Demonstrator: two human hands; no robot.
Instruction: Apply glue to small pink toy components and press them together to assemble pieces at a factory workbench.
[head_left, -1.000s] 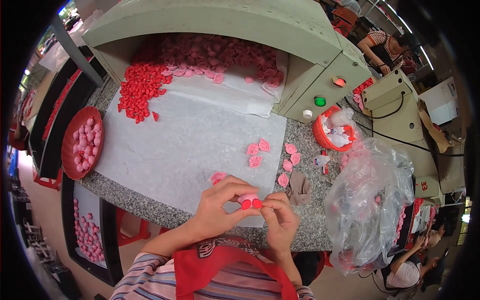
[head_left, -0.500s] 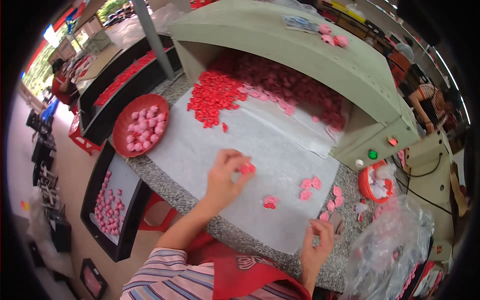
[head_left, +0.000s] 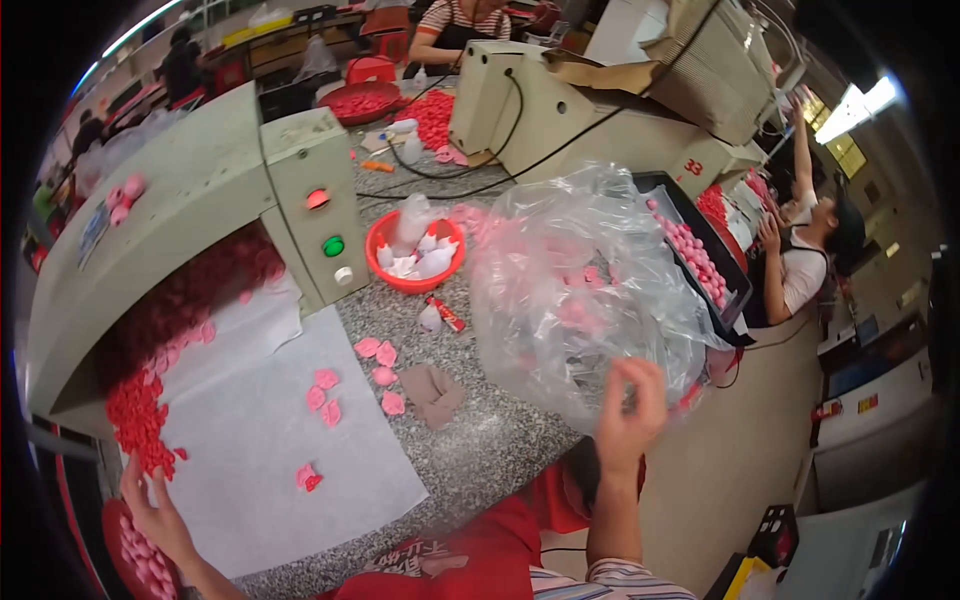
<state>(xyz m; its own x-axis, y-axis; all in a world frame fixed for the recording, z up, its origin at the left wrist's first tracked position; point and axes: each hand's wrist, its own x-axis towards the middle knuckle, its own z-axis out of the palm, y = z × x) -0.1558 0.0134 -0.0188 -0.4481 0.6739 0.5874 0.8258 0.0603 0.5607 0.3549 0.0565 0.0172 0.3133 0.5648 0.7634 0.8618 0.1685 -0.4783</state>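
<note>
At the left, my left hand (head_left: 155,515) reaches over the white sheet (head_left: 240,500) beside a heap of small red pieces (head_left: 140,420). Its thumb and fingers are apart, and nothing shows between them. Close below it is a red bowl (head_left: 113,515) of pink balls (head_left: 145,560). My right hand (head_left: 635,410) is raised in front of the large clear plastic bag (head_left: 560,350), fingers loosely curled with a gap to the thumb; I see nothing in it. A pink piece with a red part (head_left: 308,477) and several pink petal-shaped pieces (head_left: 325,395) lie on the sheet.
A beige machine (head_left: 200,150) with lit buttons arches over the sheet's far side. Behind the brown cloth (head_left: 432,393) stands an orange-red basket (head_left: 415,283) with white bottles. A black tray (head_left: 735,325) of pink balls is right of the bag. Other people work farther off.
The view has swung right. My left hand has gone to the red heap, and the pink-red piece it held no longer shows. My right hand has moved from the cloth to the plastic bag.
</note>
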